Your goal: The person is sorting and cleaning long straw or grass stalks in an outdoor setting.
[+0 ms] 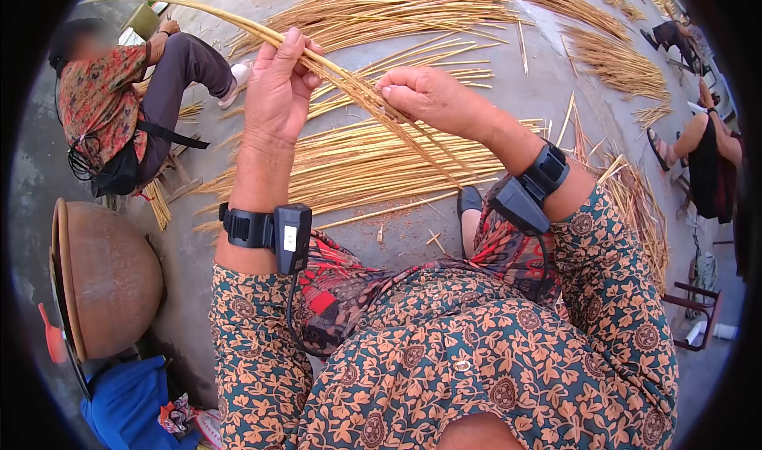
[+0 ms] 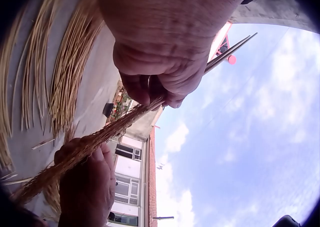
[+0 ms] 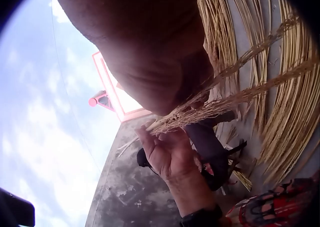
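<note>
A few long pale stalks [image 1: 238,23] with brushy brown heads [image 1: 365,94] are held up in front of the body. The left hand [image 1: 279,93] grips them where stem meets head, thumb on top; the bare stems run out to the upper left. At the heads, the right hand [image 1: 432,101] pinches with curled fingers, and the tips hang down to the right past it. In the left wrist view the left hand [image 2: 160,61] is above and the right hand [image 2: 87,182] lies against the heads. The right wrist view shows the left hand [image 3: 172,157] around the stalks.
Rows of stalks [image 1: 381,168] lie on the grey ground [image 1: 540,77], with more bundles [image 1: 619,61] at the upper right. A person in a patterned shirt [image 1: 103,93] sits at left, another person [image 1: 710,156] at right. A large clay pot [image 1: 115,279] and blue cloth [image 1: 135,406] are at lower left.
</note>
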### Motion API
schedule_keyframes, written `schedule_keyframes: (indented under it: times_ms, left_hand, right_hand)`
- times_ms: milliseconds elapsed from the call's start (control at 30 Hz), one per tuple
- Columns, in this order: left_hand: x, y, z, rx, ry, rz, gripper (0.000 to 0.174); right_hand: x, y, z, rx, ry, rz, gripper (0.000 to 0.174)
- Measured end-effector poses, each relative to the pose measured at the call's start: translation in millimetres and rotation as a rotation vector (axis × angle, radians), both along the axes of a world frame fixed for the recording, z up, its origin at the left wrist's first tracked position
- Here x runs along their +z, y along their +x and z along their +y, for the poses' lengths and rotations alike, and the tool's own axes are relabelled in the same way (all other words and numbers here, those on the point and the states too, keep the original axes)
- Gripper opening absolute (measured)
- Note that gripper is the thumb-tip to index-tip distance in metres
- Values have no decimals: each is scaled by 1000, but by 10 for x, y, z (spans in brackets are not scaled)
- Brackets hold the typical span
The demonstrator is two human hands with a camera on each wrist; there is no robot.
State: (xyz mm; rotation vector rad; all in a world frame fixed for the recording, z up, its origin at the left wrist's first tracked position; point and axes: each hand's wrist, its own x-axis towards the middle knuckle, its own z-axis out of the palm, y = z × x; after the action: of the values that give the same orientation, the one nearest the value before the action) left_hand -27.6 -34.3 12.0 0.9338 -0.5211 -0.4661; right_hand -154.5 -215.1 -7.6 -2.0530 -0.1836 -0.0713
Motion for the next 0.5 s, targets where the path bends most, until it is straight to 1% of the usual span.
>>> schedule_keyframes:
  times_ms: [67, 167, 267, 367, 467, 500]
  left_hand:
    - [-6, 6, -9, 0, -6, -3, 11]
    - [-24, 12, -11, 7, -12, -7, 11]
    - [-39, 17, -4, 35, -18, 10, 11]
    - [-58, 18, -6, 59, -22, 38, 11]
    - [-69, 36, -15, 77, -33, 52, 11]
    - [-69, 31, -18, 87, -36, 58, 10]
  right_hand:
    - [-40, 27, 20, -48, -232, -160, 29]
    - [13, 0, 52, -49, -266, -114, 30]
    - [71, -28, 69, -86, -232, -95, 30]
    - [30, -16, 62, -78, -245, -132, 29]
    - [79, -46, 100, -141, -190, -138, 27]
    - [80, -63, 129, -183, -268, -195, 27]
